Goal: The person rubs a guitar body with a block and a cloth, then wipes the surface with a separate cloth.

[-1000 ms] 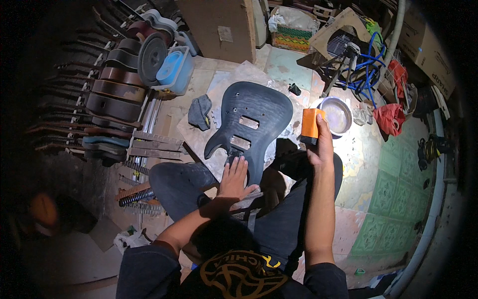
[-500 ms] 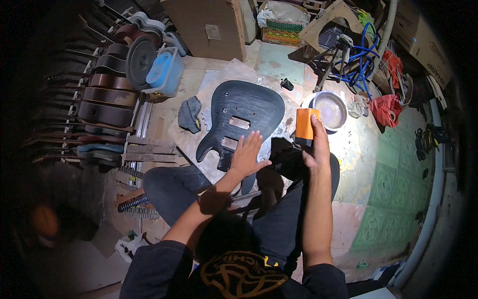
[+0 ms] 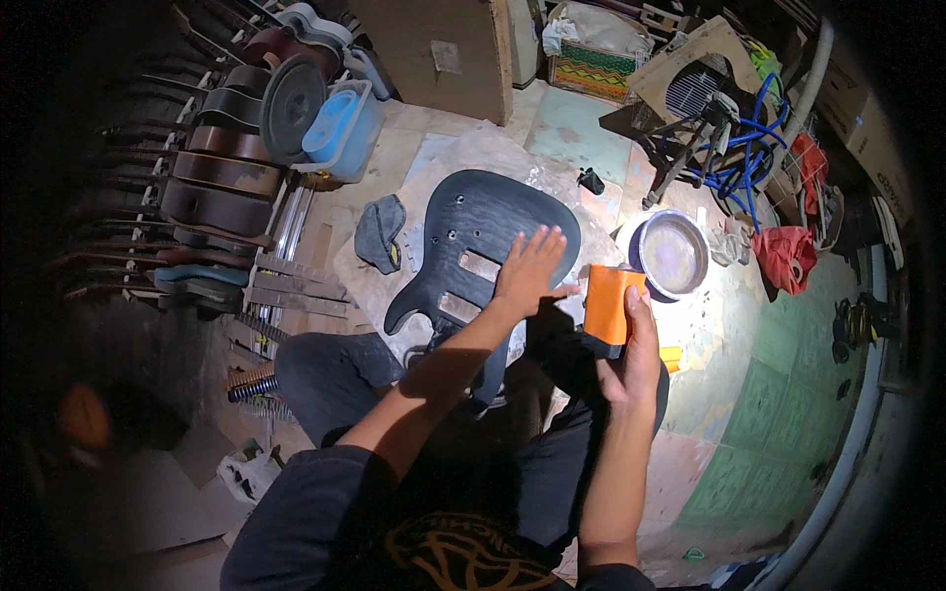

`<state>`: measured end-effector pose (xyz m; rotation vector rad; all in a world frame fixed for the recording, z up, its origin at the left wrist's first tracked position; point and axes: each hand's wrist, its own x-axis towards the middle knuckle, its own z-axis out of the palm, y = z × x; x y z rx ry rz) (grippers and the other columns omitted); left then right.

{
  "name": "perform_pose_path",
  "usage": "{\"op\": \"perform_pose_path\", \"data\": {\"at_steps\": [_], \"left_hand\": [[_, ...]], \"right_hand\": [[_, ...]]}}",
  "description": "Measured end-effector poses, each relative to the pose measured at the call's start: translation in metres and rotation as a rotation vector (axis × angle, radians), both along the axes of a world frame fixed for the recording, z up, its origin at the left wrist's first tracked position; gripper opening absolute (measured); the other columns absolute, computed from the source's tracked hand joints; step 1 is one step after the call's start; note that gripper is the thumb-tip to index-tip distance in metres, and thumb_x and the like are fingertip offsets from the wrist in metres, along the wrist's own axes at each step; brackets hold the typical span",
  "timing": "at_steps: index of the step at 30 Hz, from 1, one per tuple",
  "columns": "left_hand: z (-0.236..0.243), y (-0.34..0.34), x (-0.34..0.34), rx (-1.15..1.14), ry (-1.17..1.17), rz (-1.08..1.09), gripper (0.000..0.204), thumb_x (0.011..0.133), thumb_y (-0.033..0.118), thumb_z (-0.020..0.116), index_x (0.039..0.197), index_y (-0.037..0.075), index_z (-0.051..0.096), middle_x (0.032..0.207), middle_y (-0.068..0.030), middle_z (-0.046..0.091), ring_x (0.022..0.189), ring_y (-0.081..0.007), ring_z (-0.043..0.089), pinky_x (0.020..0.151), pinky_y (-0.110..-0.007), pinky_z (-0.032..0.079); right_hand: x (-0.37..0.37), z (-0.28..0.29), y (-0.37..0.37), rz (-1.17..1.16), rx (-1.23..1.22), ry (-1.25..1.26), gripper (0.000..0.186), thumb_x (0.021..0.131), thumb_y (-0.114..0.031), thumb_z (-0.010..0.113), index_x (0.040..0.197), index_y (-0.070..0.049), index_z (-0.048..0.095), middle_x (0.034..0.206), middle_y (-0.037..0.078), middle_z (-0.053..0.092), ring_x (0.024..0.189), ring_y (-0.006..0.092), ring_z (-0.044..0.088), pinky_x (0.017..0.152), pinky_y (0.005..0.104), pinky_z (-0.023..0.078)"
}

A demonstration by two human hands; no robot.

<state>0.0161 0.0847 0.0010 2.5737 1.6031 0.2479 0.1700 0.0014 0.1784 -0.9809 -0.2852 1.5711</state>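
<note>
A dark, unfinished electric guitar body (image 3: 463, 207) with holes and cutouts lies on a mottled sheet, reaching toward my lap. My left hand (image 3: 524, 271) rests spread over its right side, fingers apart. In my right hand (image 3: 631, 364), just right of the body, is an orange block (image 3: 606, 305) with a dark bottom, gripped upright. A grey cloth (image 3: 379, 231) lies left of the body. A round pale bowl (image 3: 672, 251) sits beyond the block, and a small black object (image 3: 591, 181) lies beside the body's top right.
Racked guitars (image 3: 217, 197), loose necks (image 3: 296, 295) and a plastic tub (image 3: 360, 133) are on the left. A cardboard board (image 3: 439, 30) and patterned basket (image 3: 598, 74) stand at the back; blue hose (image 3: 754, 148), metal stand and red bag (image 3: 783, 261) crowd the right.
My left hand has slid up and right over the guitar body. The orange block in my right hand sits lower, nearer me relative to the bowl.
</note>
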Motion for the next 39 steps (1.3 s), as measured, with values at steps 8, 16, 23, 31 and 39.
{"op": "perform_pose_path", "data": {"at_steps": [8,16,23,31,39], "left_hand": [[-0.015,0.055,-0.088,-0.015,-0.048,0.439,0.097,0.091,0.072,0.044,0.155,0.001,0.027,0.163,-0.0175,0.025,0.151,-0.0340,0.022,0.121,-0.055,0.016],[-0.013,0.070,-0.117,-0.092,-0.083,0.667,0.106,0.085,0.079,0.046,0.154,0.000,0.029,0.163,-0.0174,0.024,0.152,-0.0359,0.018,0.122,-0.051,0.013],[-0.007,0.075,-0.043,0.023,-0.052,0.267,0.108,0.081,0.081,0.051,0.151,0.000,0.037,0.160,-0.0171,0.032,0.149,-0.0354,0.026,0.121,-0.052,0.016],[-0.025,0.025,0.012,0.124,0.019,-0.188,0.100,0.076,0.066,0.063,0.150,0.003,0.038,0.158,-0.0152,0.036,0.148,-0.0306,0.029,0.121,-0.051,0.019],[-0.007,0.071,-0.062,-0.007,-0.011,0.295,0.103,0.086,0.077,0.049,0.154,0.001,0.031,0.162,-0.0156,0.029,0.151,-0.0302,0.022,0.122,-0.052,0.016]], "right_hand": [[-0.004,0.001,0.003,0.053,0.043,0.037,0.032,0.100,-0.022,0.059,0.127,-0.007,0.052,0.116,0.008,0.063,0.103,0.0155,0.062,0.090,0.0304,0.051],[-0.013,-0.003,0.001,0.117,0.048,0.032,0.046,0.098,-0.028,0.062,0.136,-0.005,0.049,0.124,0.008,0.061,0.111,0.0173,0.060,0.095,0.0315,0.048],[-0.014,0.000,0.004,0.085,0.014,0.049,0.029,0.100,-0.020,0.060,0.125,-0.008,0.053,0.116,0.007,0.063,0.105,0.0142,0.062,0.092,0.0304,0.050],[-0.014,-0.003,0.003,0.076,0.017,0.060,0.030,0.100,-0.019,0.059,0.126,-0.007,0.052,0.117,0.007,0.063,0.106,0.0144,0.062,0.093,0.0311,0.050],[-0.013,0.001,0.004,0.039,0.011,0.043,0.028,0.101,-0.020,0.059,0.125,-0.006,0.052,0.115,0.006,0.064,0.103,0.0139,0.062,0.090,0.0305,0.051]]}}
